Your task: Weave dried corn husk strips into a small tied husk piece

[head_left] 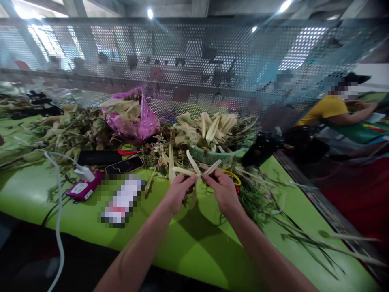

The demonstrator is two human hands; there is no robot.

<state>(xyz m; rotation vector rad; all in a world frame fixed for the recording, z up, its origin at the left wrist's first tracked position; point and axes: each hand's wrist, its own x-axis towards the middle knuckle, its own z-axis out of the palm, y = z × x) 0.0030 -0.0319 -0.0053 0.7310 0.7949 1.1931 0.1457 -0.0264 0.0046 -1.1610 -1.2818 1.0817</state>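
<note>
Over the green table [170,247], both hands hold a star-shaped corn husk flower [193,161], its pale strips spreading up, left, right and down from the centre. My left hand [178,192] pinches it from the left with thumb and fingers. From the other side, my right hand [225,192] is closed on it near the centre and the right strip. Just behind the hands stands a green basket [209,156] heaped with pale corn husks [219,125]. Close to my right hand lies a yellow loop-shaped handle [233,176], partly hidden. Green stems [255,205] are scattered beside it.
Dried plants [82,125] and a pink bag [148,123] of husks line the back left. A phone [125,165], a red cutter [128,152] and a purple power strip [83,188] with white cable lie left. Behind rises a perforated screen [182,48]; a co-worker [323,107] sits right.
</note>
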